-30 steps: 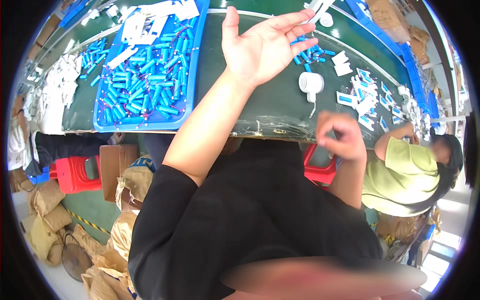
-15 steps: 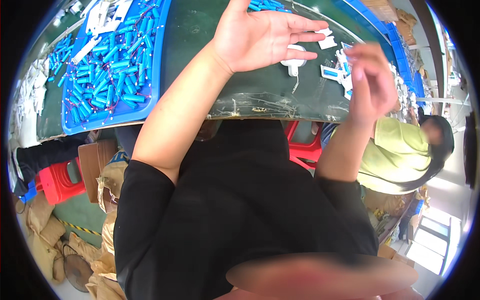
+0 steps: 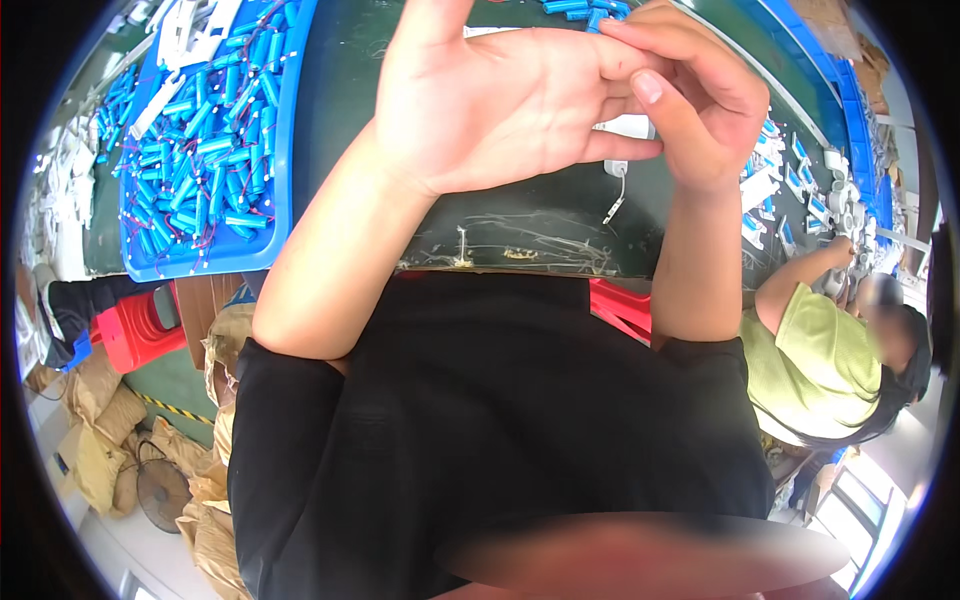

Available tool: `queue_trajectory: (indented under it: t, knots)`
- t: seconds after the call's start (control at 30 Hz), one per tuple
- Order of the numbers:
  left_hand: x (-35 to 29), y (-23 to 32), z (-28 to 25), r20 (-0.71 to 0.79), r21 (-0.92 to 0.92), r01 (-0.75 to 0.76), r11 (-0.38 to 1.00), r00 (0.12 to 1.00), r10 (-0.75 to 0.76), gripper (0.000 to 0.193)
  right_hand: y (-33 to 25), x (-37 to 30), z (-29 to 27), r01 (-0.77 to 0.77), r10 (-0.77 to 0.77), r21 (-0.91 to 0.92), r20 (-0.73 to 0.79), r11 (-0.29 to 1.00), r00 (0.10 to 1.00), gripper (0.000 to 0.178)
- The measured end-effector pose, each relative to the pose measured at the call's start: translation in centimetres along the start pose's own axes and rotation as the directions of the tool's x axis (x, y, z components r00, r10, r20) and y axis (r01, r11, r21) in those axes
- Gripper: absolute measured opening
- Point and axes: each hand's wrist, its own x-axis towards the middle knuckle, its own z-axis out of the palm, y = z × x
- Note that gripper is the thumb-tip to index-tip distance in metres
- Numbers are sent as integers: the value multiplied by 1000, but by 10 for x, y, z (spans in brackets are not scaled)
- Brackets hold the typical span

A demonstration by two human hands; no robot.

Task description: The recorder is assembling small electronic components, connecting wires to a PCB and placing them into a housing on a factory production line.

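Observation:
My left hand (image 3: 490, 110) is raised above the green table, palm up, with its fingers stretched out and nothing lying on the palm. From the right, my right hand (image 3: 700, 110) meets its fingertips. The thumb and fingers of that hand close around one finger of the left. Below the touching fingers sits a white rounded device (image 3: 616, 167) with a short lead (image 3: 615, 205), mostly covered by my hands. Several blue cylindrical cells (image 3: 570, 8) lie just beyond the hands at the table's far side.
To the left, a blue tray (image 3: 285, 190) holds many wired blue cells and white plastic parts (image 3: 195, 35). White and blue assemblies (image 3: 790, 180) are spread at the right. A co-worker in a yellow-green shirt (image 3: 825, 360) reaches in there. Red stools (image 3: 135, 330) stand under the table edge.
My hands have come together: the right moved left and took hold of a finger of the left hand. Both now look larger, and the white device is more covered.

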Motion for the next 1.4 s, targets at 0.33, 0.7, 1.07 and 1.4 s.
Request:
queue_trajectory:
  t: [0.33,0.7,1.07,1.4]
  knots:
    - [-1,-6,0,107,-251,55,966,994,-29,154,-61,54,50,-602,701,-765,-299,230,647,20]
    - [-7,-4,-8,190,-38,-69,997,979,75,133,-60,53,59,-591,662,-784,-344,188,667,24]
    - [-4,-7,-19,175,56,-43,997,984,32,124,-53,55,44,-144,648,-938,101,315,755,40]
    - [-10,-7,-25,164,142,-12,990,986,-12,116,-55,50,32,-80,624,-943,148,322,767,30]
